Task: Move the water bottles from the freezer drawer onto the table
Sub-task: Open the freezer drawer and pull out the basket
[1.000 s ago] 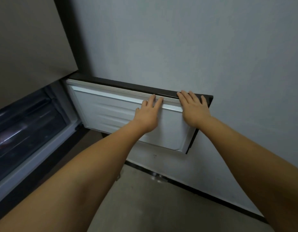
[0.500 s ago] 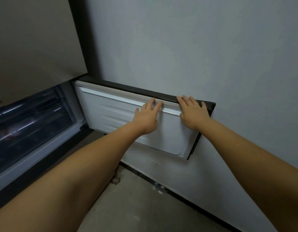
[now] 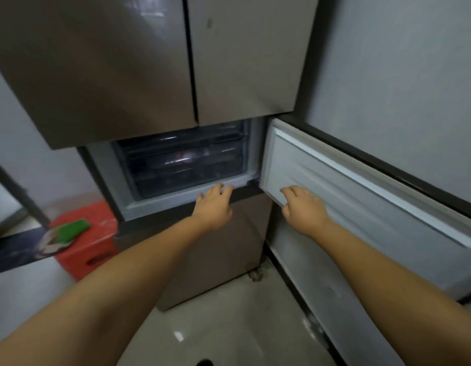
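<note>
The freezer compartment (image 3: 187, 162) stands open below the fridge's two upper doors. Dark clear drawers fill it, and something pale with red shows dimly through one drawer front (image 3: 188, 158); I cannot tell whether it is a bottle. The white-lined freezer door (image 3: 361, 188) is swung open to the right, against the wall. My left hand (image 3: 214, 204) reaches toward the compartment's lower rim with fingers apart, holding nothing. My right hand (image 3: 304, 204) hovers in front of the door's inner lining near its hinge side, fingers loosely spread and empty.
A red plastic crate (image 3: 89, 239) with a green object (image 3: 73, 229) on it sits on the floor left of the fridge. A dark table edge (image 3: 15, 249) juts in from the far left. The grey wall (image 3: 401, 75) is close on the right.
Both hands have left the door's top edge. The view swung left, bringing the open freezer to the centre. My left hand now reaches to the compartment's rim.
</note>
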The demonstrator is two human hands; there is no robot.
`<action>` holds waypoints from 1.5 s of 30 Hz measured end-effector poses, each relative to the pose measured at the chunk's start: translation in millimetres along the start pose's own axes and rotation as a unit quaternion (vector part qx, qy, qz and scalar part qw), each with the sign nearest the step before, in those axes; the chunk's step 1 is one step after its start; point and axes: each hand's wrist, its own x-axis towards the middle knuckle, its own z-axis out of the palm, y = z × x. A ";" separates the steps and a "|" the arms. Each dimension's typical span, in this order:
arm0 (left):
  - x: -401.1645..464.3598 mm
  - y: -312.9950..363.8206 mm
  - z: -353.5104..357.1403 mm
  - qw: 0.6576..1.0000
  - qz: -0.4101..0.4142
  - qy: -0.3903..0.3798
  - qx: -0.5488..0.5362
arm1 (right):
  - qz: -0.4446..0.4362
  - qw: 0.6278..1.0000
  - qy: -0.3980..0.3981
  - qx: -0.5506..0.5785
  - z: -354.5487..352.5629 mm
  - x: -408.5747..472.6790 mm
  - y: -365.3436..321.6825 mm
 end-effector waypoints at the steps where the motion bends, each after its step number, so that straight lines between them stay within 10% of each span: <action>1: -1.8 -12.2 0.4 1.000 -0.021 -0.001 -0.005 | -0.008 1.000 -0.004 0.004 5.2 6.7 -7.4; 10: 30.3 -120.5 6.1 0.985 -0.163 0.011 -0.055 | -0.084 0.995 -0.050 0.028 46.7 108.9 -80.4; 20: 139.3 -191.4 -3.8 0.906 -0.290 0.014 -0.308 | 0.029 0.963 -0.128 0.235 77.2 235.9 -114.9; 23: 155.9 -198.7 -6.3 0.782 -0.357 0.045 -0.508 | 0.144 0.884 -0.152 0.419 76.5 269.0 -131.3; 27: 165.0 -200.6 -3.3 0.506 -0.361 0.122 -0.774 | 0.302 0.587 -0.174 0.731 84.0 298.5 -150.6; 30: 167.9 -194.8 -6.6 0.360 -0.333 0.172 -0.854 | 0.316 0.397 -0.127 0.852 86.8 307.3 -155.2; 33: 174.6 -192.9 -11.5 0.276 -0.325 0.218 -0.878 | 0.335 0.355 -0.098 0.867 82.5 317.3 -153.5; 45: 178.3 -181.5 -10.8 0.341 -0.367 0.254 -0.827 | 0.324 0.315 -0.073 0.889 92.4 317.2 -137.0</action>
